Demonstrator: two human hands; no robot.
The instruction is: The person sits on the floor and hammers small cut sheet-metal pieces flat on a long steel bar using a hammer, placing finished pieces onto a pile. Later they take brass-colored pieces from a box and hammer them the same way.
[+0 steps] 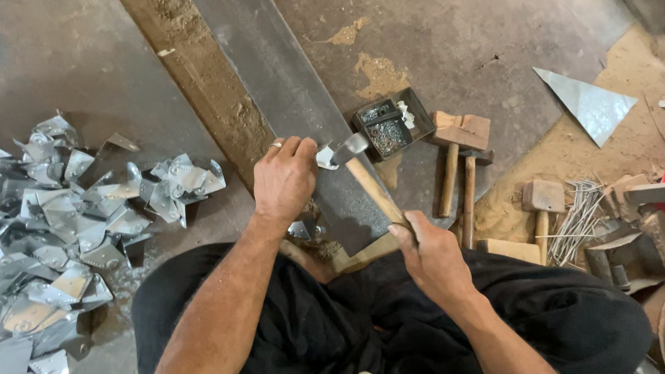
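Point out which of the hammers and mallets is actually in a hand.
The metal-headed hammer, its wooden handle gripped by the right hand. The three wooden mallets lie untouched on the floor to its right.

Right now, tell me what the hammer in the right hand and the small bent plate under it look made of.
Hammer: pale wooden handle with visible grain, dull grey steel-looking head. Small bent plate: thin shiny sheet metal, probably galvanised, judging by its bright silvery glare.
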